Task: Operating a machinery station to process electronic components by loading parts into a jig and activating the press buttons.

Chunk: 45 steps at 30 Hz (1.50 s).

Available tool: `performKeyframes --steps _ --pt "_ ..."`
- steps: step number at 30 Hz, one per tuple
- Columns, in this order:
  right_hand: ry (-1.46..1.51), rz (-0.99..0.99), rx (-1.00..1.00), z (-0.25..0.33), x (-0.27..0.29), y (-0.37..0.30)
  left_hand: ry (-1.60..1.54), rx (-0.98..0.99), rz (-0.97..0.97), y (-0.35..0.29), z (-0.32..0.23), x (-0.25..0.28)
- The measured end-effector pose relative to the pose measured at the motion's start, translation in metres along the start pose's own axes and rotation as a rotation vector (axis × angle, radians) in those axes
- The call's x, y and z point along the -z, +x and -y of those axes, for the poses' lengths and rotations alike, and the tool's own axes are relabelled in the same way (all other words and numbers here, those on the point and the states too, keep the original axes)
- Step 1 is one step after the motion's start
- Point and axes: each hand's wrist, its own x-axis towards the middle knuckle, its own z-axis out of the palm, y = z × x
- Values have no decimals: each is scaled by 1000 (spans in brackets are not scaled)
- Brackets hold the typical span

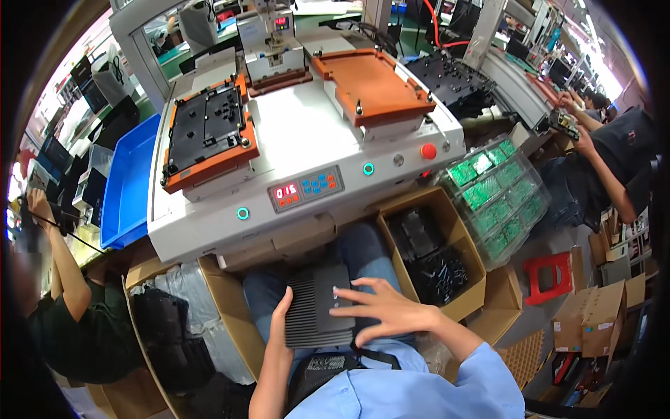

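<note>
A dark grey ribbed cover (318,307) lies over my lap, its ridges showing on the left half and along the near edge. My left hand (280,325) grips it by the left edge, thumb along the side and the other fingers hidden underneath. Over the smooth right part hovers my right hand (387,309), fingers spread, fingertips at or just above the surface. Whether they touch it I cannot tell. Beyond my knees stands a white bench machine (293,140) with a control panel (306,188). An orange fixture (248,133) on its left carries a black molded panel (204,126).
Another orange fixture (377,80) sits at the machine's right, near a red stop button (428,151). Cardboard boxes with black parts flank my legs, one box (457,307) on the right. Beside it leans a clear tray (488,244) of green boards. A blue bin (129,185) stands left. Co-workers sit on both sides.
</note>
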Motion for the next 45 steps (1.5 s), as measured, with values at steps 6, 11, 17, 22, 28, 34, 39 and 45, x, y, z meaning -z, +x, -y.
performKeyframes --steps 6,11,17,22,28,34,39,45 --pt "-194 -306 417 -7 16 18 -49 183 118 14 -1 -2" --pt "-71 -402 239 3 41 18 -130 386 612 6 2 0" --pt "879 -646 -302 -5 82 23 165 93 653 -31 -15 1" --pt "1180 -825 -369 16 164 21 718 -490 90 -42 -48 12" --pt "818 -1030 -228 -7 278 38 1388 -1150 -587 -11 -77 113" --pt "405 -1061 -266 -109 358 85 1562 -1094 -692 -12 -70 133" --pt "199 -1045 -507 -144 351 141 1791 -1116 -727 -7 -53 156" --pt "351 -805 -559 -158 339 159 1821 -1075 -795 -10 -48 150"
